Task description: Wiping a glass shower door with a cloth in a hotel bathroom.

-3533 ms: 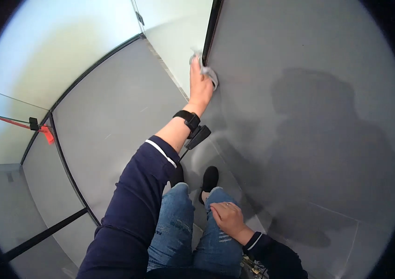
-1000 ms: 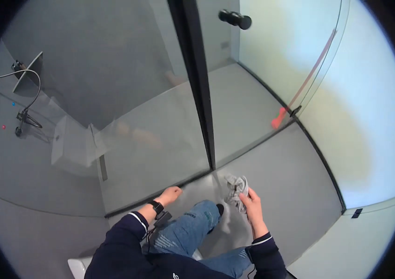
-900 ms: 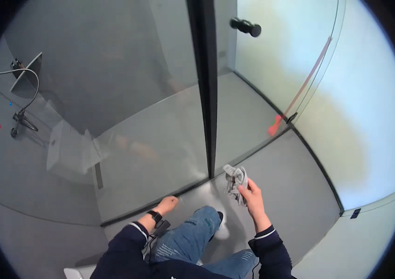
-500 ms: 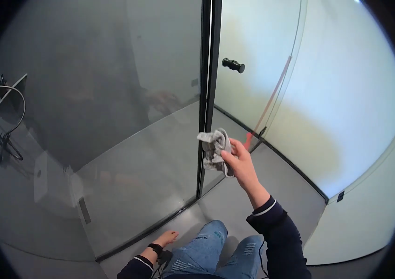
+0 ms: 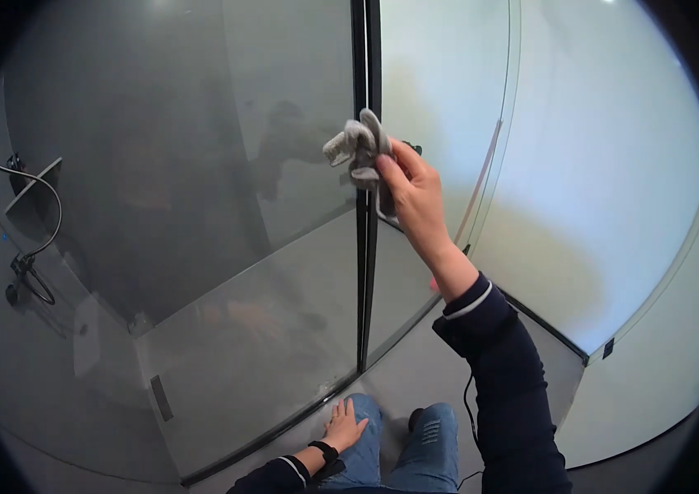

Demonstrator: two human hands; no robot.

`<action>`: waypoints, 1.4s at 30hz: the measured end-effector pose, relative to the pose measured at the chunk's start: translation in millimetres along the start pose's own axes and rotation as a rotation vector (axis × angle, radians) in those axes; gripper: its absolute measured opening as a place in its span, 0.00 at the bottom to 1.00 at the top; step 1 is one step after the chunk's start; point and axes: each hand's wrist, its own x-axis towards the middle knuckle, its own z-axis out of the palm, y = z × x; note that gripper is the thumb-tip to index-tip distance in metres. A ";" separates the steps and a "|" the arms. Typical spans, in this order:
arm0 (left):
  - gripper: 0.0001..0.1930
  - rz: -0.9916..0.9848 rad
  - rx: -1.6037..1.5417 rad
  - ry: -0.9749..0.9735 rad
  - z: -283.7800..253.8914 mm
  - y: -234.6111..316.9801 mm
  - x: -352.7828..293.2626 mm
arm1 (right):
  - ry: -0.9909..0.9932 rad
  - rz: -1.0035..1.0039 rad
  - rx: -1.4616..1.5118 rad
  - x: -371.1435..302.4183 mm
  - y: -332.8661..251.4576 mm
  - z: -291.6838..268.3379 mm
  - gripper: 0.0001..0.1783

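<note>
Pinching a crumpled grey cloth (image 5: 362, 155) between thumb and fingers, my right hand (image 5: 417, 193) holds it up before the far black frame (image 5: 370, 280); nearer me, my left hand (image 5: 344, 426) lies open on my left knee (image 5: 368, 405).

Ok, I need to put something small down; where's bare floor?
Floor shows bare between the black sill, the jeans and the right sleeve, and again between that sleeve and the frosted panel. Crowded: left knee, under the left hand, near the sill, and the black posts, behind the cloth in the right hand.
</note>
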 end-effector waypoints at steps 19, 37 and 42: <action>0.36 -0.093 -0.001 0.329 -21.8 -51.3 -15.1 | 0.155 -0.751 -1.186 105.3 36.5 35.3 0.26; 0.32 -0.278 0.015 0.468 -21.5 -83.3 -36.0 | 0.269 -0.750 -0.757 123.7 62.1 58.4 0.32; 0.32 -0.307 -0.036 0.358 -23.9 -66.0 -34.2 | 0.280 -0.712 -0.751 120.0 54.7 59.7 0.30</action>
